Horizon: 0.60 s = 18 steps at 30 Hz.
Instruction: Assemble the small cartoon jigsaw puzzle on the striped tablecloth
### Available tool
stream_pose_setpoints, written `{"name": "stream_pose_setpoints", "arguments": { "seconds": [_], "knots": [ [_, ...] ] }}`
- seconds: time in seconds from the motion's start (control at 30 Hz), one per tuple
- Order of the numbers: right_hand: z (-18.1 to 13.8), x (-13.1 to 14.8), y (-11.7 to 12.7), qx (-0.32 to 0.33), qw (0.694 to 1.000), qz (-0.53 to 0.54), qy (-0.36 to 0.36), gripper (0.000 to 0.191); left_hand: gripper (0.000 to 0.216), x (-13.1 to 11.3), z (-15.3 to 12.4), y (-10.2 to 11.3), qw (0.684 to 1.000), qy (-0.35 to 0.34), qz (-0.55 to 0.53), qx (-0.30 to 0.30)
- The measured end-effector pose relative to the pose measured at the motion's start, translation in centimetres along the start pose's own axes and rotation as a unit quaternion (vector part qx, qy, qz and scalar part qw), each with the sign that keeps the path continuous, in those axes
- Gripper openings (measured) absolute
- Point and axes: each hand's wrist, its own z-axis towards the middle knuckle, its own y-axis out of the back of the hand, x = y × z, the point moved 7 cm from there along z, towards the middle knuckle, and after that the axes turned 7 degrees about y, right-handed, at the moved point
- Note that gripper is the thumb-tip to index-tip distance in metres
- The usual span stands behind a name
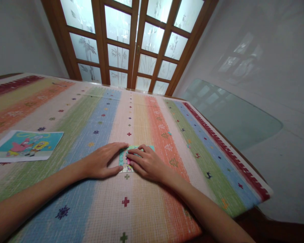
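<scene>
A small teal jigsaw puzzle (123,161) lies on the striped cloth of the table (96,111), mostly covered by my hands. My left hand (103,161) lies flat on the cloth with its fingers stretched out, fingertips touching the puzzle's left edge. My right hand (145,162) rests flat on top of the puzzle, fingers extended and pressing down on its pieces. Neither hand grips anything.
A printed cartoon picture (27,145) lies on the cloth at the left. The table's right edge (233,158) runs diagonally, with a glass pane (233,114) beyond it. Wooden doors with frosted glass (131,44) stand behind the table.
</scene>
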Motion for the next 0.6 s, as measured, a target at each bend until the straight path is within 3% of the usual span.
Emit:
{"name": "stream_pose_setpoints", "arguments": {
  "seconds": [0.6],
  "knots": [
    [0.37, 0.11, -0.32, 0.035, 0.999, -0.017, -0.022, 0.033, 0.063, -0.27, 0.06, 0.09, 1.0, -0.008, 0.004, -0.005]
  ]
}}
